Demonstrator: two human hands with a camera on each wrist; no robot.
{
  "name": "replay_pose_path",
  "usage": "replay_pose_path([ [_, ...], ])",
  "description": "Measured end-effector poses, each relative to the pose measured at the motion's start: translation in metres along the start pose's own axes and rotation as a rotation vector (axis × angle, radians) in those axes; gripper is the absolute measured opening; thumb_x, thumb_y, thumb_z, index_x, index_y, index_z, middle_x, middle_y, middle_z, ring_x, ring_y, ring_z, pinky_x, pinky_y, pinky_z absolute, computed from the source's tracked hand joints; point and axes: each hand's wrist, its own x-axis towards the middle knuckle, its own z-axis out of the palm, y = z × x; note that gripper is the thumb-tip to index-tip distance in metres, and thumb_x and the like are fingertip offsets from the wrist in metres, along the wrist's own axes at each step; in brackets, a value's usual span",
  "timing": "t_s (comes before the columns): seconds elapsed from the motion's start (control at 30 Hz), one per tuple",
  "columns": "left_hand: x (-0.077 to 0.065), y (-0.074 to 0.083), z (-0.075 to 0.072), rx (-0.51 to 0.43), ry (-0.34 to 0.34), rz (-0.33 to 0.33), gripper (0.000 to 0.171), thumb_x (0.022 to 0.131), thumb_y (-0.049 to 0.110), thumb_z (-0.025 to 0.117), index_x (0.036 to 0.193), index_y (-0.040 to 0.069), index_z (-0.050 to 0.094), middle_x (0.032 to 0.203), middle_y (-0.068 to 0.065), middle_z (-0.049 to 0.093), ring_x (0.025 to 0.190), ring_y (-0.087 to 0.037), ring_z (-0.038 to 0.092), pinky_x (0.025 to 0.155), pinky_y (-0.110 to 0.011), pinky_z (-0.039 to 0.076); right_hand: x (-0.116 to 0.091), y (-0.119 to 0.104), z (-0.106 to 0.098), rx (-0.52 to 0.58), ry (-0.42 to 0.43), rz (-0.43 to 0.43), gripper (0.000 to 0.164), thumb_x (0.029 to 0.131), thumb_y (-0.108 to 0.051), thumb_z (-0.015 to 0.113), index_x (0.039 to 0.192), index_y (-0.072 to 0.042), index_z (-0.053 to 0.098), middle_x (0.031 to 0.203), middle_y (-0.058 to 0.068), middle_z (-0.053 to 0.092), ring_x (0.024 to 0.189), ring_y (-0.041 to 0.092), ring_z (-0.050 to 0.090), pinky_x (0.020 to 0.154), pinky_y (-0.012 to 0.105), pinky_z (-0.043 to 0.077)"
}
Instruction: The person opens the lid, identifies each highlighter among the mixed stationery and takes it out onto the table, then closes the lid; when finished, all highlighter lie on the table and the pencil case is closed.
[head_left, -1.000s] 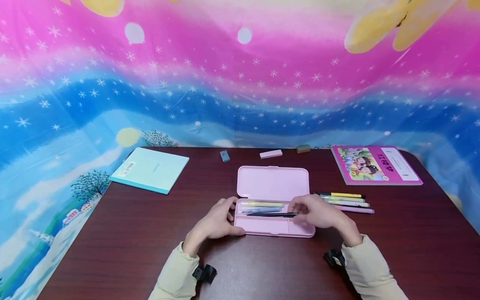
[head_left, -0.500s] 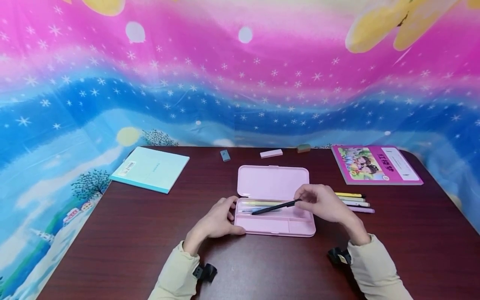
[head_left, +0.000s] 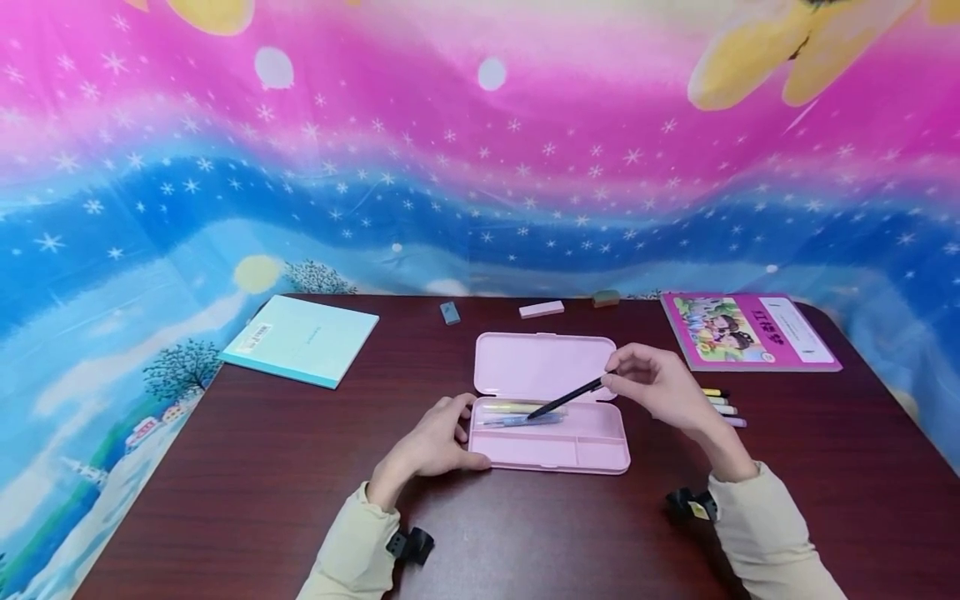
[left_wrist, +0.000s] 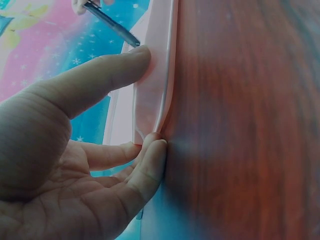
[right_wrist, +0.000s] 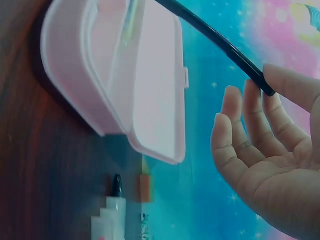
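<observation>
A pink pencil case (head_left: 525, 452) lies with its lid (head_left: 543, 362) raised on the dark wooden table. My left hand (head_left: 431, 442) grips its left end; in the left wrist view the thumb (left_wrist: 115, 70) presses the near side and the fingers curl at the corner. Above the case, my right hand (head_left: 663, 392) pinches one end of a black pen (head_left: 564, 398), which slants down to the left over the tray. The right wrist view shows the thumb and fingertips on the black pen (right_wrist: 220, 45). Yellowish and blue pens (head_left: 517, 420) lie in the long back compartment.
Several markers (head_left: 726, 410) lie right of the case, partly behind my right hand. A blue eraser (head_left: 449, 312), a pink eraser (head_left: 542, 309) and a green-brown eraser (head_left: 606, 299) line the back edge. A mint notebook (head_left: 303, 340) lies left, a pink book (head_left: 750, 332) right.
My right hand has lifted the black pen from inside the case and moved up and to the right with it. The left hand has stayed on the case's left end.
</observation>
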Motion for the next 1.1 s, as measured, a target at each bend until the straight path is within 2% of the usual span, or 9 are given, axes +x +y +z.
replay_pose_path([
  [0.23,-0.001,0.001,-0.001,-0.015,0.002,-0.007,0.068,0.068,0.021,0.087,0.123,0.005,0.05,0.105,-0.007,0.048,0.082,-0.015,0.051,0.072,-0.028,0.042,-0.008,-0.004,-0.021,0.152,0.085,-0.039,0.012,0.09,-0.005,0.065,0.098,0.002,0.06,0.085,0.001,0.066,0.076,0.012,0.067,0.068,0.024,0.054],
  [0.37,-0.001,0.001,-0.001,-0.015,0.001,-0.003,0.068,0.068,0.022,0.087,0.122,0.005,0.05,0.105,-0.008,0.048,0.081,-0.015,0.051,0.072,-0.028,0.042,-0.014,-0.001,-0.034,0.246,0.111,-0.074,0.006,0.092,-0.002,0.062,0.097,-0.003,0.062,0.085,-0.001,0.066,0.076,0.012,0.068,0.07,0.023,0.054],
  [0.57,0.0,0.0,0.0,-0.005,0.013,0.015,0.068,0.066,0.021,0.088,0.121,0.004,0.051,0.104,-0.008,0.049,0.081,-0.014,0.052,0.072,-0.027,0.043,-0.028,0.011,-0.054,0.342,0.131,-0.076,0.011,0.092,0.003,0.059,0.098,-0.006,0.063,0.088,-0.002,0.067,0.075,0.01,0.068,0.071,0.023,0.054],
  [0.9,-0.001,0.0,-0.001,-0.01,0.01,0.001,0.068,0.067,0.021,0.087,0.122,0.005,0.05,0.104,-0.007,0.049,0.082,-0.014,0.052,0.073,-0.028,0.043,-0.054,0.039,-0.087,0.246,0.18,0.016,0.012,0.092,0.001,0.06,0.099,-0.008,0.064,0.087,-0.004,0.069,0.073,0.008,0.066,0.066,0.019,0.053],
  [1.1,0.0,0.001,0.0,-0.013,0.011,0.003,0.068,0.067,0.022,0.088,0.121,0.005,0.05,0.104,-0.007,0.049,0.082,-0.014,0.052,0.073,-0.028,0.043,-0.068,0.056,-0.103,0.284,0.173,0.025,0.016,0.092,0.006,0.058,0.098,-0.007,0.065,0.087,-0.001,0.07,0.074,0.01,0.068,0.067,0.021,0.053],
])
